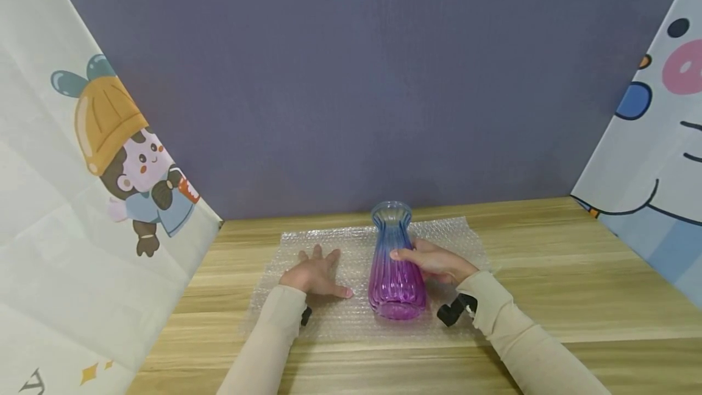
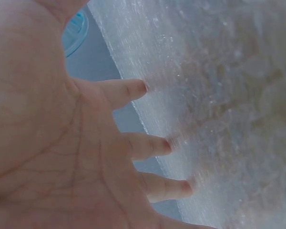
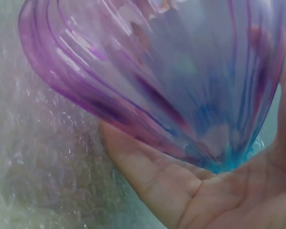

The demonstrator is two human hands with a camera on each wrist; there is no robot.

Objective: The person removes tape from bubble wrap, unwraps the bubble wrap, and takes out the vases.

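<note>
A ribbed glass vase [image 1: 396, 273], blue at its flared neck and purple toward the base, is over a sheet of bubble wrap [image 1: 351, 322]. My right hand [image 1: 439, 261] grips the vase around its middle, thumb across the front. In the right wrist view the vase [image 3: 157, 71] fills the upper part, with the fingers curved around it. To the left, my left hand [image 1: 315, 276] has its fingers spread, touching the bubble wrap. The left wrist view shows its fingertips against the bubble wrap [image 2: 229, 119].
The wrap lies on a wood-grain table [image 1: 548, 273]. Behind the table rises a grey-blue panel [image 1: 351, 90]. Cartoon-printed white sheets stand at the left [image 1: 55, 200] and right [image 1: 647, 163]. A black wrist mount [image 1: 452, 311] sits below the right wrist.
</note>
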